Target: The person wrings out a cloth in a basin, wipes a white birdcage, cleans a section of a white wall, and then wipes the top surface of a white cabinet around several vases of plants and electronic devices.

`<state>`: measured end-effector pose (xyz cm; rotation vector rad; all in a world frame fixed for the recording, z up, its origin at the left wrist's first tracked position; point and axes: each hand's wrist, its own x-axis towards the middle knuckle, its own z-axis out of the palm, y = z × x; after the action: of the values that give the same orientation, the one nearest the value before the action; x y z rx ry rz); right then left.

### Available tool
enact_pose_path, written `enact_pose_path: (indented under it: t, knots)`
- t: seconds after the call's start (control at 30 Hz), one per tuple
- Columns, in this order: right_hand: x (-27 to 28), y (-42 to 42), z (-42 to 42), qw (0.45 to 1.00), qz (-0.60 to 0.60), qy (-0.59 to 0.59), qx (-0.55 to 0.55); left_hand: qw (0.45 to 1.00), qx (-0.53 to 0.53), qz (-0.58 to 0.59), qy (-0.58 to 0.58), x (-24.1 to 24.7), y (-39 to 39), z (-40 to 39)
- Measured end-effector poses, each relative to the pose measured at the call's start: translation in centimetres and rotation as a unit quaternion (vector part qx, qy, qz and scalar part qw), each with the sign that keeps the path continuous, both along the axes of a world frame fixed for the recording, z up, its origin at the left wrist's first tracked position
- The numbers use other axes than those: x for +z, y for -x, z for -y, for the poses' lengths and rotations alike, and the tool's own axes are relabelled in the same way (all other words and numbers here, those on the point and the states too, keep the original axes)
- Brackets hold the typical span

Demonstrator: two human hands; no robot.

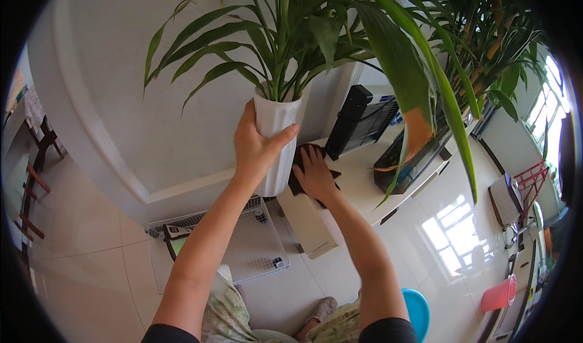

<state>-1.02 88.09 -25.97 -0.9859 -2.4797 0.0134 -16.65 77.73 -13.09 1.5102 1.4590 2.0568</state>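
My left hand [262,145] grips a tall white fluted vase [276,115] around its side, with the thumb across the front. Long green leaves of a plant [282,38] rise out of the vase and spread over the upper view. To the right and lower, my right hand [315,175] lies flat with fingers spread on a dark cloth [298,186]. That cloth rests on the end of a low cream cabinet [353,179]. Part of the cloth is hidden under my palm.
Behind my right hand a black slatted device [353,120] stands on the cabinet. A dark glass-like container [401,170] with more plants sits further right. A white wire crate [259,252] stands below left. On the floor are a blue basin [416,313] and a pink bucket [498,294].
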Motion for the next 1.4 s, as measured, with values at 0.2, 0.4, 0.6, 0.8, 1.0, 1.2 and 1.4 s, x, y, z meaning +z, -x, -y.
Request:
enact_pose_path:
  t: [0.2,0.4,0.6,0.8,1.0,1.2,1.4]
  knots:
    - [-0.5,-4.5,1.0,0.999,-0.028,-0.006,0.046,1.0,-0.004,-0.005,0.004,0.4,-1.1,0.2]
    - [-0.7,-4.6,2.2,0.999,-0.036,-0.012,0.003,0.999,-0.002,-0.023,-0.044,0.9,-2.6,-0.5]
    - [0.4,-11.2,7.7,0.999,0.018,0.038,0.011,0.998,-0.041,-0.006,-0.047,0.6,-3.7,-1.3]
    - [0.6,-15.2,7.1,0.997,0.011,0.067,-0.046,0.999,-0.015,-0.022,-0.03,0.3,-5.1,-3.0]
    - [-0.4,-14.6,4.6,0.997,-0.006,0.046,-0.063,0.996,-0.008,0.001,-0.09,-0.1,-6.3,-4.3]
    - [-1.6,-13.1,1.5,0.997,-0.028,0.01,-0.068,0.998,-0.028,-0.002,-0.054,-1.1,-6.4,-5.4]
    - [-2.1,-11.8,-0.8,0.992,-0.047,-0.018,-0.117,0.998,-0.008,-0.022,-0.058,-1.3,-6.8,-6.5]
